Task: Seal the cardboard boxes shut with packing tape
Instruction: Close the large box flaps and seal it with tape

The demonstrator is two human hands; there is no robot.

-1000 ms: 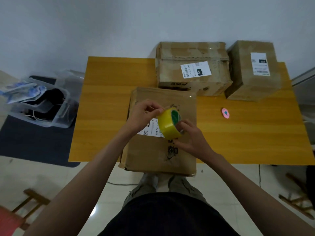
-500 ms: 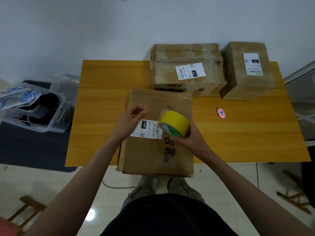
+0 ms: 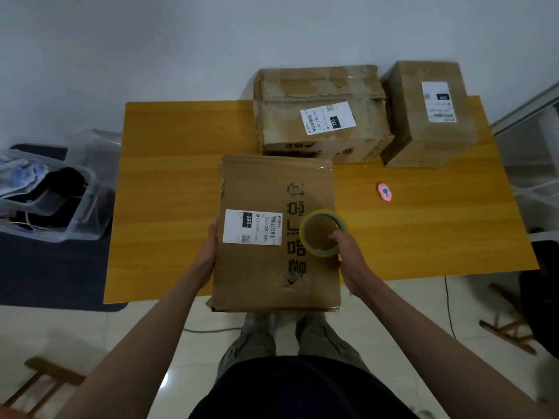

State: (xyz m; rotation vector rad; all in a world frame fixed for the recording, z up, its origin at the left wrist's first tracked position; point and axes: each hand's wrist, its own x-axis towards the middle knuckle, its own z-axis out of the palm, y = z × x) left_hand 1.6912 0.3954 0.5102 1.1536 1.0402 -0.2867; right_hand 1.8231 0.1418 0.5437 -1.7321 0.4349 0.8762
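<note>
Fingers [image 3: 336, 237] of the right hand [image 3: 352, 261] curl over the rim of a yellow roll of clear packing tape [image 3: 323, 232], the grip closed on its near right edge, and the roll lies flat on the top face of a flat brown cardboard box with a white shipping label [image 3: 276, 234], towards the box's right side. The left hand [image 3: 208, 252] lies along the left edge of that same box with straight fingers pressed against the cardboard, its grip open and holding nothing. The label sits on the left half of the box top, between the left hand and the roll, and a column of dark printed characters runs down the box just left of the roll. The box rests on a yellow wooden tabletop [image 3: 169, 182], its near end overhanging the front edge. Beyond the box stands a bulky worn brown carton with a white label [image 3: 320, 113], and to the right of that carton a taller brown carton with its own white label [image 3: 429, 113]. Right of the flat box, well apart from it, lies a small pink oval cutter [image 3: 384, 192]. Far to the left of the box, off the tabletop, a clear plastic bin of dark clutter [image 3: 51, 201] sits on a dark floor mat [image 3: 45, 273].
</note>
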